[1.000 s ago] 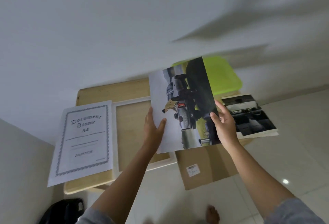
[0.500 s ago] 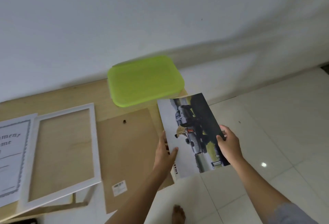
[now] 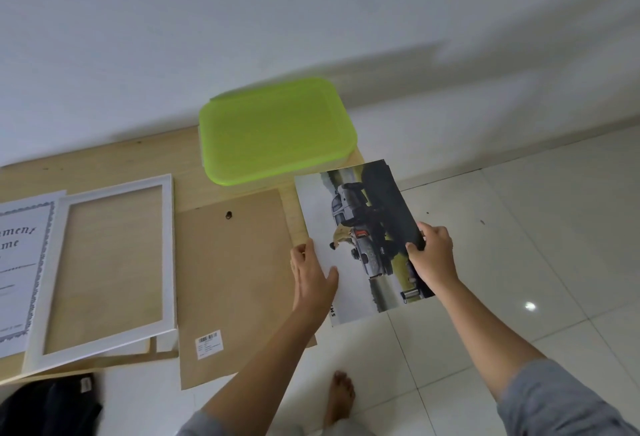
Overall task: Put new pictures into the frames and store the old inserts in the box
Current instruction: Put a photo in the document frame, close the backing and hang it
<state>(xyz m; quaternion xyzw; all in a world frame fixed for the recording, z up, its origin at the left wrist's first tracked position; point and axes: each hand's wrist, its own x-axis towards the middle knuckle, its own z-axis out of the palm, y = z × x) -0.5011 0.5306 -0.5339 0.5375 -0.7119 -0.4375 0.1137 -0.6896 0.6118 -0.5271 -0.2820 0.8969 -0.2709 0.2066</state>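
Now right hand (image 3: 434,255) pinches thin rectangular print (image 3: 360,221).

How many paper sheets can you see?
2. The car picture is held in the left hand and right hand at the table's right end. The printed document sheet lies left beside the white frame. More may hide inside the green-lidded box.

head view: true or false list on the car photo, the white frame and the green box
The left hand and right hand both hold the car photo: true.
The green box is open: false, it is closed.
The white frame has no picture in it: true.
The backing board sits inside the white frame: false, it lies beside it on the table.
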